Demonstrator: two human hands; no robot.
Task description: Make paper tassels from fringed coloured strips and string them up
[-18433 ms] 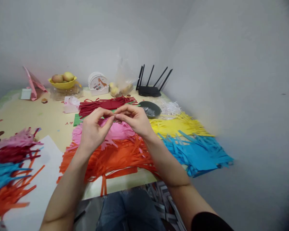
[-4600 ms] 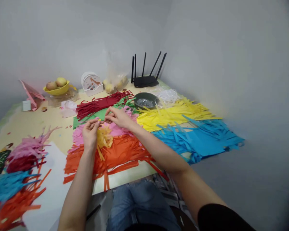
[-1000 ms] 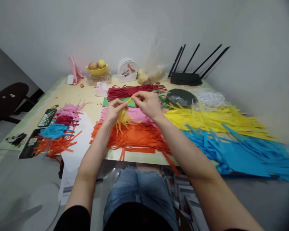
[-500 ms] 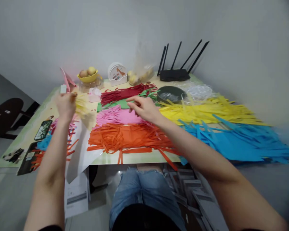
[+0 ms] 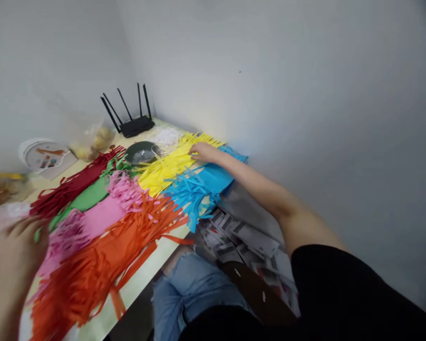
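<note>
My right hand (image 5: 205,152) reaches over the yellow fringed sheet (image 5: 168,166), its fingertips bent down and close together on the yellow strands. Beside it, nearer me, is the blue fringed sheet (image 5: 213,176). My left hand (image 5: 21,246) is blurred by motion at the left edge, by the ends of the dark red fringed sheet (image 5: 81,177) and the green one (image 5: 90,195); whether it holds anything I cannot make out. Pink (image 5: 104,217) and orange (image 5: 92,263) fringed sheets lie side by side in front of these.
Behind the sheets stand a dark green bowl (image 5: 129,154) with clear plastic in it, white stringy material (image 5: 168,136) and a black router (image 5: 137,127). A white holder (image 5: 53,163) and a bag of yellowish fruit (image 5: 99,139) are farther left. Boxes (image 5: 252,237) lie below the table.
The view has turned to the right. My right hand has moved from above the pink sheet to the yellow one. My left hand has come across to the red and green sheets.
</note>
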